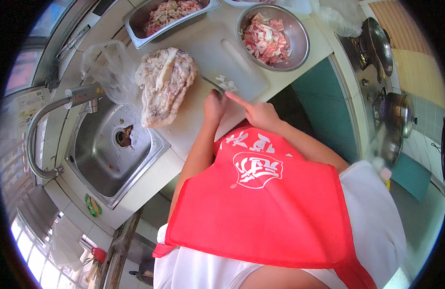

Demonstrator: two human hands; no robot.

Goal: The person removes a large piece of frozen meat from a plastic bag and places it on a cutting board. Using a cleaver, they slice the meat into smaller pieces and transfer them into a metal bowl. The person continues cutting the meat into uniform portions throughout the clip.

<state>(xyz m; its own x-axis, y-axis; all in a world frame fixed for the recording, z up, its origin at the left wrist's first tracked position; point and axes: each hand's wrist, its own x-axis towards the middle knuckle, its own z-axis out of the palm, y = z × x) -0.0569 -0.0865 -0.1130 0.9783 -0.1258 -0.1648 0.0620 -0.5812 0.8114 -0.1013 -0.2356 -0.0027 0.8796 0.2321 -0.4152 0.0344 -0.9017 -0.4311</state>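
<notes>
My left hand (214,104) has curled fingers close beside the blade of a knife (211,82); what it holds, if anything, is hidden. Opposite it, my right hand (264,115) is closed around the knife, its index finger stretched out in line with the blade; the handle is hidden. Small white pieces (227,84) lie just beyond the blade on a white plastic cutting board (204,43). A large slab of pale, fatty meat (166,85) rests at the board's left. Chopped pink and white meat (266,40) fills part of a steel bowl (298,47) at the upper right.
A steel tray (135,38) of chopped meat stands at the top. Left are a clear plastic bag (110,68), a steel sink (96,155) with scraps at its drain, and a curved faucet (33,141). A wok (377,47) and a lidded pot (397,112) sit on the right.
</notes>
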